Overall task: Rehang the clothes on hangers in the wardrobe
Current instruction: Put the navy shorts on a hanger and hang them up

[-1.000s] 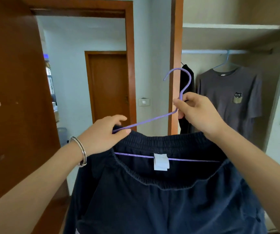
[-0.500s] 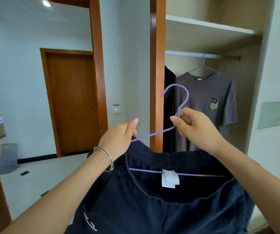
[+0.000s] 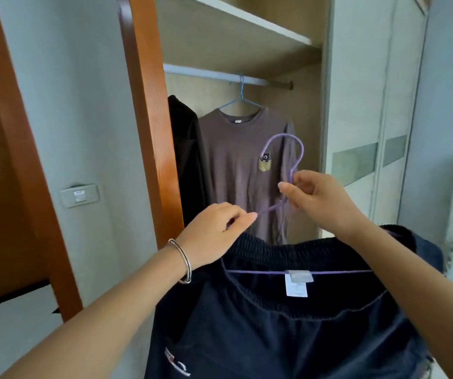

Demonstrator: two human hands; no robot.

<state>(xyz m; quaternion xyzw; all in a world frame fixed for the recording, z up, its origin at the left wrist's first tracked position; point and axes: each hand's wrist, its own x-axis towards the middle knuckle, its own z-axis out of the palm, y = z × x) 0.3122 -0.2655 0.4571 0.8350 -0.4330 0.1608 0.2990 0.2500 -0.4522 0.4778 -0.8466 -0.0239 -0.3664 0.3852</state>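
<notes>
navy shorts (image 3: 288, 337) cut off below, black garment (image 3: 187, 160) half behind door frame (image 3: 148, 119)

The purple hanger (image 3: 288, 160) looks like thin wire in a smooth, slightly shiny coating. The dark navy shorts (image 3: 288, 324) are soft matt cloth with a gathered, ribbed elastic waistband; a small white label (image 3: 297, 283) sewn inside looks like woven fabric, though blur makes that uncertain. The grey T-shirt (image 3: 241, 165) is matt knit cloth on a thin, smooth light-blue hanger (image 3: 241, 101). The rail (image 3: 219, 75) appears to be smooth pale metal. The wardrobe frame (image 3: 148, 119) is glossy, varnished reddish wood, its shelf (image 3: 233, 31) a matt, pale woodgrain board. The bangle (image 3: 183, 261) is polished metal.
</notes>
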